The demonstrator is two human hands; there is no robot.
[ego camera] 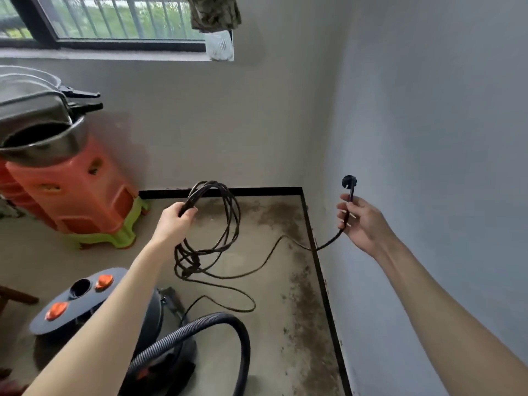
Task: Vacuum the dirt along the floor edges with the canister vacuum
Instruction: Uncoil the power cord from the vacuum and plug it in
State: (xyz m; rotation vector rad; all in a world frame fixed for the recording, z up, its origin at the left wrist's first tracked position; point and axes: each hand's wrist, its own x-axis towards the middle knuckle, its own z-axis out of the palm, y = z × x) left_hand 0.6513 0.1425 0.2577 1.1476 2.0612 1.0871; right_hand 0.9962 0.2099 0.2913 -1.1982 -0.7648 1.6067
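A dark grey canister vacuum [85, 304] with orange buttons stands on the floor at the lower left, its ribbed hose [200, 327] looping beside it. My left hand [177, 221] grips a coil of the black power cord [220, 224] held above the floor. My right hand [361, 221] pinches the cord just below its black plug [349, 182], raised near the right wall. Loose cord trails across the floor between the two hands and back to the vacuum. Brown dirt [303, 281] lies along the black baseboard [323, 270] and in the corner.
Stacked orange and green plastic stools [83, 195] stand at the left wall with metal pots [37, 121] on top. A window [114, 21] runs above. A wooden piece [17, 295] shows at the left edge. Walls meet in the corner ahead.
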